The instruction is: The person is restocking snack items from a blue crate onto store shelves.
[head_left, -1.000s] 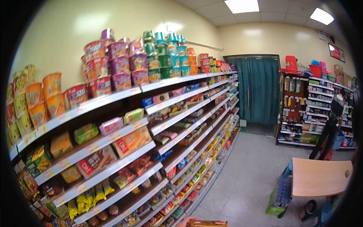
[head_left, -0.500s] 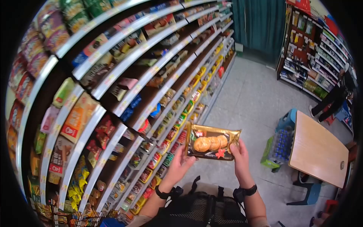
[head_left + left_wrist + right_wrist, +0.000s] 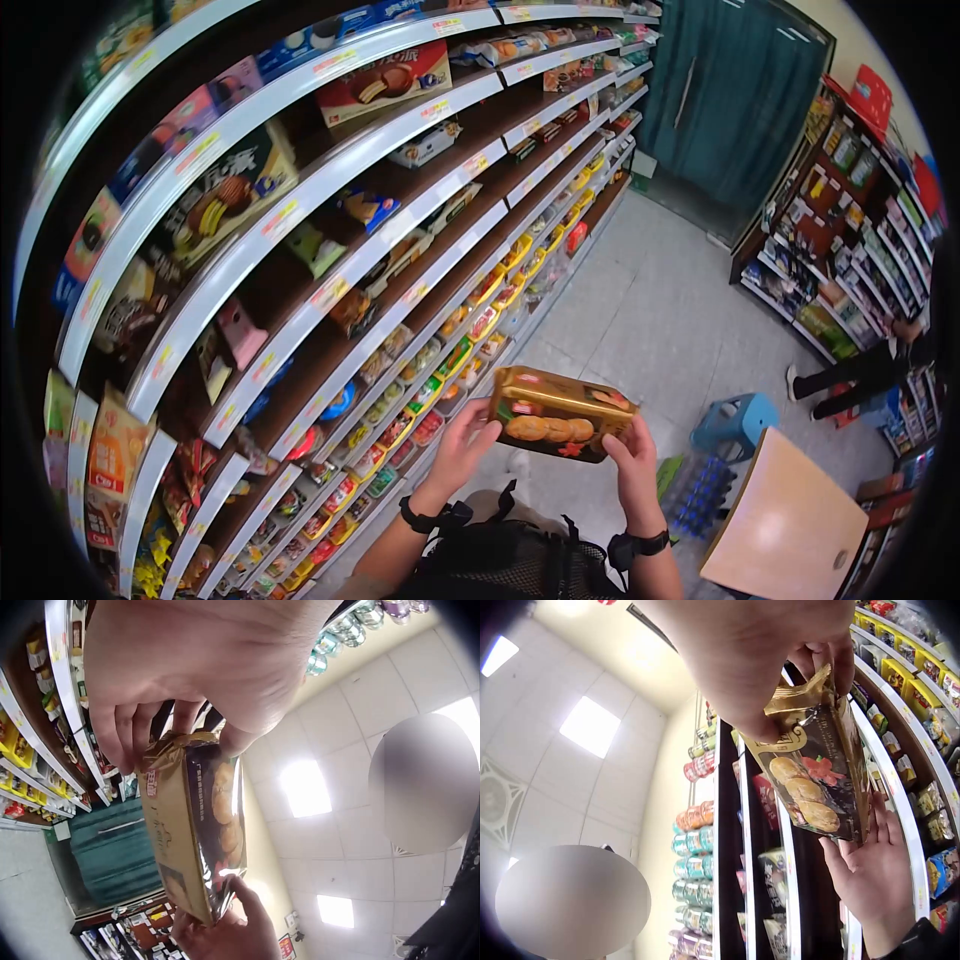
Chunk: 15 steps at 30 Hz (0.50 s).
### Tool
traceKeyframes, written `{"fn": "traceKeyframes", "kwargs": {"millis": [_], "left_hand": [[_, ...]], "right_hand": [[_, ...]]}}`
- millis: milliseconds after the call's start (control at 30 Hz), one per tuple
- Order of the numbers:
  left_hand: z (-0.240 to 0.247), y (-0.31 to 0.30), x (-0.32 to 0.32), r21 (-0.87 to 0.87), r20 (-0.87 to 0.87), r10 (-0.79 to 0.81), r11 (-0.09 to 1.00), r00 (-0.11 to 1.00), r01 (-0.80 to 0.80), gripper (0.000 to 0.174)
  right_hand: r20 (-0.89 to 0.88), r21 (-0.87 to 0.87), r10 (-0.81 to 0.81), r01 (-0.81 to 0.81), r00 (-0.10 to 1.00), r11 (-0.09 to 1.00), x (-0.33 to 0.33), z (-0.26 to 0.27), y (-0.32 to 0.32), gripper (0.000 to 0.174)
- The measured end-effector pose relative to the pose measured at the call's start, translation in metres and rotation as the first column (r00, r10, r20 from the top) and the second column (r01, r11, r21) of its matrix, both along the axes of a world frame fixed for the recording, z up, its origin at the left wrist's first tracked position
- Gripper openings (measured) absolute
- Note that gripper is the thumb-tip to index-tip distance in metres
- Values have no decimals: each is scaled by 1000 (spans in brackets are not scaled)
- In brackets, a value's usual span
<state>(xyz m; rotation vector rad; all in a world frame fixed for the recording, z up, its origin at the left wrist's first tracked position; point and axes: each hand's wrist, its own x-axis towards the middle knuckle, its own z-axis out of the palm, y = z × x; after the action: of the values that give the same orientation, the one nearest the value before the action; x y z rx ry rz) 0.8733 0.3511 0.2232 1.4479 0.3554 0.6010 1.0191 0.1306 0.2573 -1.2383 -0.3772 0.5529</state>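
Observation:
A gold and dark brown biscuit packet [image 3: 560, 415], with round baked biscuits pictured on its front, is held up before the body. The left hand [image 3: 462, 452] pinches one end, thumb on the front and fingers behind. At the opposite end, the right hand [image 3: 632, 458] grips the crimped wrapper between thumb and fingers. In the left wrist view the packet [image 3: 199, 817] shows its gold side with printed lettering. From the right wrist, its front [image 3: 810, 772] shows three biscuits and a red flower.
Long snack shelves [image 3: 370, 235] run along the left, lower rows holding packets in yellow bins. To the right are a wooden table [image 3: 790, 525], a blue stool [image 3: 738, 425] and bottles [image 3: 705, 495]. A person's legs [image 3: 850, 380] show beyond, and a green curtain [image 3: 715, 100] hangs at the back.
The head view has tilted down, bringing both hands and the packet into sight. Over the last half second the packet has tipped, showing its gold long side above the front.

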Motion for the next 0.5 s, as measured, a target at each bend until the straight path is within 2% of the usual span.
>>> {"fn": "traceKeyframes", "kwargs": {"millis": [67,100,133,200,333,400,500], "left_hand": [[10,9,37,-2,48,-128,992,991,128,40],[17,12,58,105,-10,-140,984,990,141,39],[27,24,91,96,-14,-136,986,991,136,39],[43,47,156,301,-38,-202,932,979,204,39],[50,49,215,335,-82,-260,902,962,272,43],[43,62,298,346,-118,-281,887,952,305,44],[38,63,330,357,-170,-313,864,934,354,44]], "right_hand": [[-10,-22,-39,39,999,999,28,-4,1,48],[-2,-6,-71,71,997,997,45,-6,2,47],[6,9,-104,104,995,995,72,-6,9,46],[9,-13,-163,163,987,987,129,-7,23,46],[28,-54,-215,216,976,975,187,-19,13,42],[27,-82,-221,222,975,971,267,-31,17,40],[15,-173,-239,238,971,956,307,-45,16,35]]}}
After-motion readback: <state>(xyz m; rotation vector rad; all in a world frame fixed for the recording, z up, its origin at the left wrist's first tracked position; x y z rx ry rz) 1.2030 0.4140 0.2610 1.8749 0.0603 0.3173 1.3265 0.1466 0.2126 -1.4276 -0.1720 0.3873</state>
